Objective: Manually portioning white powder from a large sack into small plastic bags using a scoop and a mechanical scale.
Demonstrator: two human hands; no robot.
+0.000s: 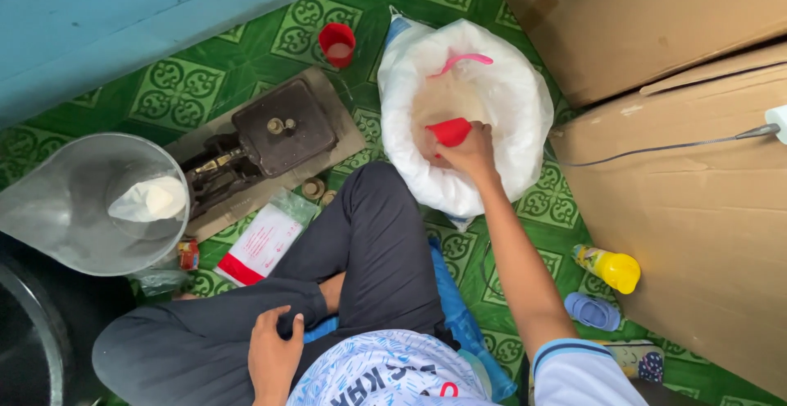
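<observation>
My right hand [471,153] reaches into a large white sack [525,102] on the floor and grips a small red cup [450,131] down in the pale powder inside. A pink scoop [463,61] lies in the sack at its far side. My left hand [273,353] rests on my left knee, fingers bent, holding nothing. I sit cross-legged in dark trousers on the green patterned floor.
A dark metal balance scale [270,135] on a board stands to the left, with a clear pan [74,209] holding a white bag. A red cup [337,43], a red-and-white packet [261,244], a yellow-capped bottle [611,266] and cardboard boxes [689,168] surround me.
</observation>
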